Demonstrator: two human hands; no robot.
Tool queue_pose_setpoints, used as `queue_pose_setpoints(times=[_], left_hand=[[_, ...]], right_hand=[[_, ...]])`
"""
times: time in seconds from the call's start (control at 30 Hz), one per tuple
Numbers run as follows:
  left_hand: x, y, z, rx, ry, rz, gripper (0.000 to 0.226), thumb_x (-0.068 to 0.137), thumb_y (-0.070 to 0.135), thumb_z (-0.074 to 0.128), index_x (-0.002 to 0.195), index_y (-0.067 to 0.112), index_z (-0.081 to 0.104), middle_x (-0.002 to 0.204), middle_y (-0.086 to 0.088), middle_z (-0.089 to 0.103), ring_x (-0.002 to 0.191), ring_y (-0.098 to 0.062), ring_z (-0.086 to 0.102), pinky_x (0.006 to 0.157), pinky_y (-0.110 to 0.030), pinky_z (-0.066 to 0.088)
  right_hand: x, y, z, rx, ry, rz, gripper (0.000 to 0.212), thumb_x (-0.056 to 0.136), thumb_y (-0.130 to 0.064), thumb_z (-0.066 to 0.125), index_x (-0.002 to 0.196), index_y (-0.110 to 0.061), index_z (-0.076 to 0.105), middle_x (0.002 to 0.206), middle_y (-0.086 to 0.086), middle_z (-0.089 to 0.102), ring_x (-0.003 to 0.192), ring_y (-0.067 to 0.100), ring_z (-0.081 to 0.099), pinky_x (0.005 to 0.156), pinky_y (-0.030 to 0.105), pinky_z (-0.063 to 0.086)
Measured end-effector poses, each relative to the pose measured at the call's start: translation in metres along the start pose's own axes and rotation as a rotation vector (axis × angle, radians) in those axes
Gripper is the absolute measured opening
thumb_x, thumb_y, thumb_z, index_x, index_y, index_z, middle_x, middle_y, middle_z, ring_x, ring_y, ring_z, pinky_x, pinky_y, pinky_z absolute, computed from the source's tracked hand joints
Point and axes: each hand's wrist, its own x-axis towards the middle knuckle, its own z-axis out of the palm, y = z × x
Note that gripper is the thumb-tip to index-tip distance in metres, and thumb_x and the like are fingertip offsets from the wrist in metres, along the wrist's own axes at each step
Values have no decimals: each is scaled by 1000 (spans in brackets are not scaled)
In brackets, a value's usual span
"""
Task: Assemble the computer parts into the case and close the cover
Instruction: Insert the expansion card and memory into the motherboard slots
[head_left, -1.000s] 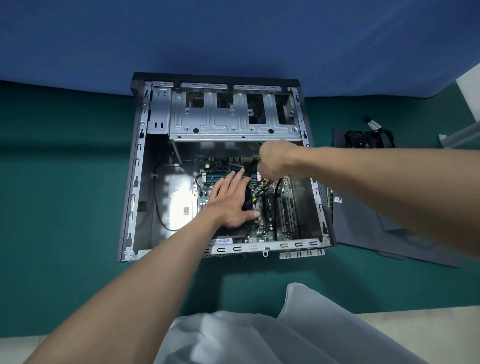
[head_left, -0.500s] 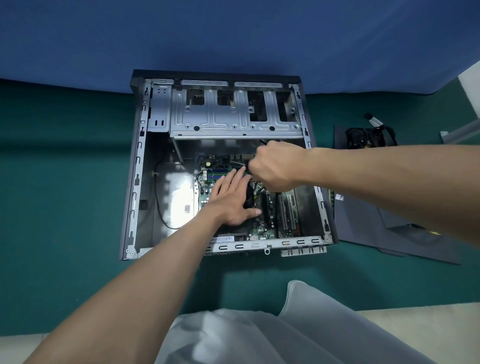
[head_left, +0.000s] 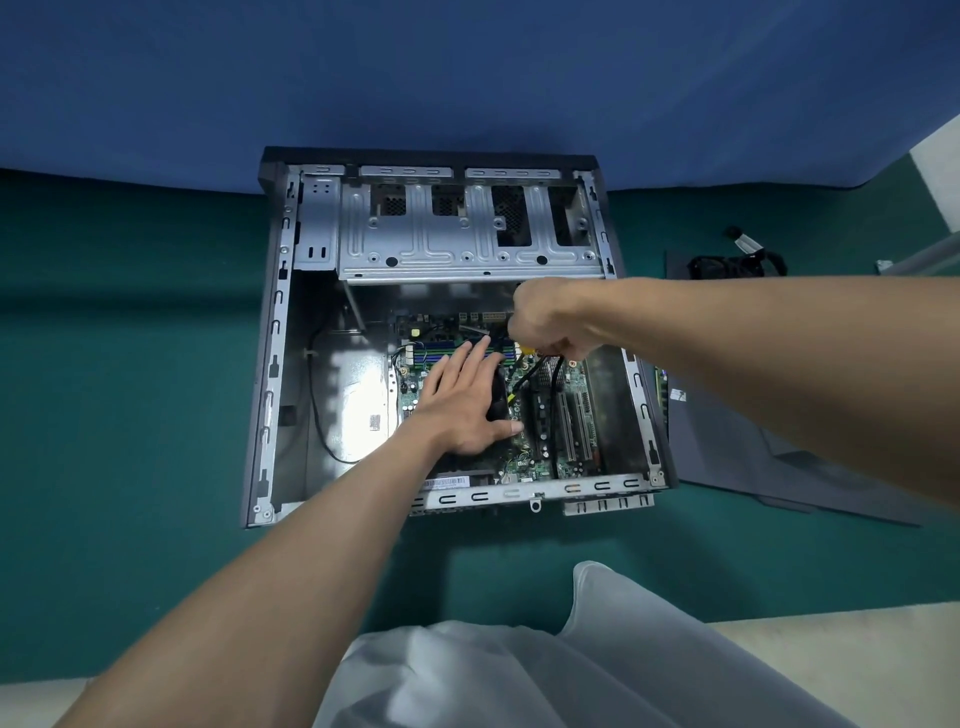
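Grey metal case (head_left: 275, 364) lies open on the green bench (head_left: 130, 364), with its circuit board (head_left: 524, 457) under both hands. The left hand (head_left: 462, 400) lies flat, fingers straight and spread, its palm pressing on a black fan (head_left: 498, 402) on the board. Just right of it, the right hand (head_left: 550, 322) is curled tightly round black cables (head_left: 555, 395) that run from the fist across the board. Under the right forearm, outside the case, lies the dark side cover (head_left: 779, 467).
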Motion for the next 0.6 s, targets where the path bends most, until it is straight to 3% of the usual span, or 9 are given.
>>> queue_pose_setpoints(times=[0.07, 0.13, 0.2, 0.3, 0.43, 0.5, 0.6], left_hand=[[0, 0, 0, 4, -1, 0, 94, 90, 60, 53, 153, 28, -10, 156, 12, -30, 142, -7, -28, 108, -29, -21], [-1, 1, -1, 13, -7, -8, 95, 91, 59, 52, 153, 27, -12, 156, 11, -30, 142, -8, -29, 110, -30, -21], [-1, 2, -2, 14, -14, -16, 95, 91, 59, 51, 152, 26, -13, 156, 10, -30, 142, -9, -29, 111, -31, -20], [-3, 3, -4, 10, -20, -13, 96, 91, 59, 51, 152, 25, -15, 156, 10, -31, 142, -9, -29, 113, -33, -19], [-4, 3, -5, 9, -22, -13, 95, 91, 59, 51, 153, 25, -14, 156, 11, -31, 142, -9, -29, 115, -33, -18], [-4, 3, -4, 10, -20, -20, 95, 91, 59, 51, 153, 25, -13, 156, 11, -31, 142, -9, -28, 114, -32, -18], [-3, 3, -4, -6, -16, -10, 94, 91, 59, 52, 153, 27, -11, 156, 11, -29, 143, -9, -27, 111, -31, -20]], right_hand=[[-10, -2, 0, -356, 53, -170, 12, 98, -14, 45, 99, -4, 51, 80, 9, 51, 55, 15, 45, 39, 22, 36], [-20, 4, 2, -691, 116, -334, 13, 95, -12, 46, 108, -9, 50, 85, 9, 52, 64, 19, 50, 48, 26, 36], [-23, 10, 3, -960, 259, -517, 13, 96, -12, 43, 103, -13, 54, 98, 10, 60, 80, 29, 60, 56, 32, 40], [-19, 21, 6, -1134, 353, -704, 19, 97, -14, 39, 87, -12, 55, 91, 11, 65, 81, 32, 64, 56, 35, 39], [-13, 28, 10, -984, 338, -680, 17, 87, -13, 47, 71, -11, 49, 69, 9, 53, 65, 30, 55, 56, 34, 42], [-9, 21, 13, -752, 333, -590, 29, 86, -13, 50, 61, -13, 34, 58, 5, 36, 54, 26, 43, 56, 33, 39], [1, 7, 9, -225, 222, -276, 25, 90, -15, 51, 67, -12, 40, 63, 4, 37, 63, 25, 45, 64, 32, 40]])
